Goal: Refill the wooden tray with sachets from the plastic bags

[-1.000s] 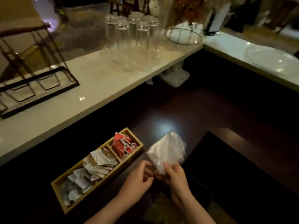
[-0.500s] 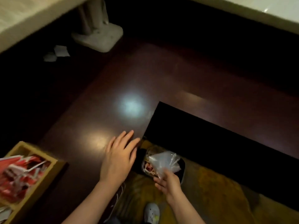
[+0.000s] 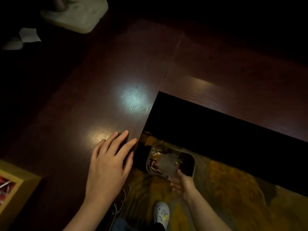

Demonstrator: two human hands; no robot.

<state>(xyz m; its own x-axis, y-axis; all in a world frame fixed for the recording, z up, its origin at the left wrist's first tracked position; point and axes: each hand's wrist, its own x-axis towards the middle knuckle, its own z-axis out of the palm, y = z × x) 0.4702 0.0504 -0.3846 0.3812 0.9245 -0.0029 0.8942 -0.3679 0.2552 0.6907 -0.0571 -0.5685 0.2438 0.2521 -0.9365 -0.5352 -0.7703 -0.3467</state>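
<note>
Only a corner of the wooden tray (image 3: 26, 181) shows at the lower left edge, with red sachets (image 3: 5, 189) in its end compartment. My left hand (image 3: 108, 165) rests flat with straight fingers on the dark wooden counter (image 3: 116, 72), close to its inner edge. My right hand (image 3: 182, 184) hangs below counter level with its fingers spread, just above a small waste bin (image 3: 194, 164) on the floor. The crumpled empty plastic bag (image 3: 167, 163) lies blurred over the rubbish in the bin, beyond my fingertips and free of them.
The counter forms an L around a dark gap (image 3: 216, 130). A white stand base (image 3: 75, 12) and paper scraps (image 3: 28, 35) lie at the far left. My white shoe (image 3: 160, 212) stands on the yellowish patterned floor beside the bin.
The view tipped down from the tray to the floor. My right hand carried the empty bag down to the bin and let it go. My left hand settled flat on the counter.
</note>
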